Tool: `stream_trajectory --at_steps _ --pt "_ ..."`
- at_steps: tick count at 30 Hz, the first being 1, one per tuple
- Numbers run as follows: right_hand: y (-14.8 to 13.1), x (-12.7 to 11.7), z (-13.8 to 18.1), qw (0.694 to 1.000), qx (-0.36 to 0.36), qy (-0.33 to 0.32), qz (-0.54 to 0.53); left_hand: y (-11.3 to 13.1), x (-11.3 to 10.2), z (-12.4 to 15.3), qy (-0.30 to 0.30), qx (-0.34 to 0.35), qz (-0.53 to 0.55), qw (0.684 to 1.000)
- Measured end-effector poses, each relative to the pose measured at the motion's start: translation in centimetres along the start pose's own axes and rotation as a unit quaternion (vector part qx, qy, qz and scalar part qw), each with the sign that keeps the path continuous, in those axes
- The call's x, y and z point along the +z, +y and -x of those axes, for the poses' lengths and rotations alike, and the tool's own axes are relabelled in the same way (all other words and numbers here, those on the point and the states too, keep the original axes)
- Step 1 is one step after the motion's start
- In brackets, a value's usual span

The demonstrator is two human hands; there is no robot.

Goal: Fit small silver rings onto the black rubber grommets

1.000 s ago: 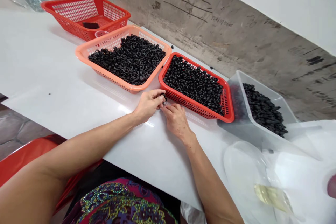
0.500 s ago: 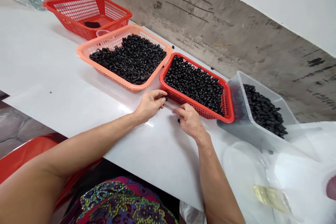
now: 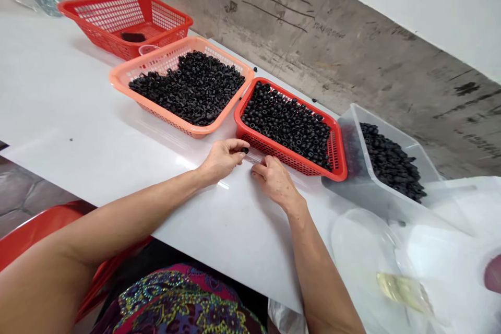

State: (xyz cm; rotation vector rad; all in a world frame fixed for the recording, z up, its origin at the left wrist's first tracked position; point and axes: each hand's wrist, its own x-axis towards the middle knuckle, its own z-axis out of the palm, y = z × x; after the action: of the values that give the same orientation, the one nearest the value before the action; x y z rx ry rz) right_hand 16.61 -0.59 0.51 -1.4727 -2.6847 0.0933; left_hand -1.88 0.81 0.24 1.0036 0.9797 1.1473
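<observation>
My left hand (image 3: 222, 160) pinches a small black rubber-looking piece (image 3: 245, 150) between thumb and fingertips, just in front of the smaller red basket. Close by on the right, my right hand (image 3: 273, 177) has its fingers closed together; whatever they hold is hidden. A narrow gap separates the two hands. Beyond them stands the red basket (image 3: 340, 159), filled with black ring-shaped pieces (image 3: 289, 122). To its left, an orange basket (image 3: 117, 78) carries a heap of smaller black rings (image 3: 191, 88).
A clear plastic bin (image 3: 348, 141) with black pieces (image 3: 391, 162) is at the right, beside transparent plastic bags (image 3: 364, 250). Another red basket (image 3: 90, 21) with a dark block (image 3: 133, 37) sits at the far left. The concrete wall (image 3: 250, 15) runs behind the white table (image 3: 50, 88).
My right hand has moved slightly left and its fingers have drawn together. The black piece seen beneath it is now out of sight. My left hand still pinches its piece.
</observation>
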Motion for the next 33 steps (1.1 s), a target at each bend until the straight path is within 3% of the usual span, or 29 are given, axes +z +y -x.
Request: stream_trajectory --at_steps 4,7,10,14,20,24,29,33 --pt "0.3 -0.6 0.1 0.988 0.021 0.066 -0.137 -0.2 0.0 0.2 -0.038 -0.003 -0.013 0.999" --pt "-0.1 -2.0 0.3 0.937 0.065 0.129 -0.317 -0.6 0.1 0.3 -0.078 0.025 -0.047 0.995" --pt "-0.8 -3.0 0.3 0.891 0.089 0.155 -0.418 -1.1 0.2 0.5 -0.105 0.087 -0.092 0.986" --pt "-1.5 -3.0 0.2 0.879 0.092 0.157 -0.441 -1.5 0.2 0.8 -0.122 0.152 -0.159 0.968" --pt "-1.5 -3.0 0.1 0.89 0.111 0.132 -0.423 -1.7 0.2 1.0 -0.114 0.195 -0.245 0.943" --pt "-1.4 -3.3 0.2 0.881 0.139 0.117 -0.436 -1.4 0.2 1.3 -0.124 0.225 -0.256 0.932" --pt "-1.3 -3.4 0.2 0.87 0.147 0.097 -0.46 -1.0 0.3 1.5 -0.145 0.219 -0.242 0.934" --pt "-1.0 -3.6 0.4 0.866 0.156 0.11 -0.462 -1.3 0.4 1.4 -0.147 0.168 -0.193 0.956"
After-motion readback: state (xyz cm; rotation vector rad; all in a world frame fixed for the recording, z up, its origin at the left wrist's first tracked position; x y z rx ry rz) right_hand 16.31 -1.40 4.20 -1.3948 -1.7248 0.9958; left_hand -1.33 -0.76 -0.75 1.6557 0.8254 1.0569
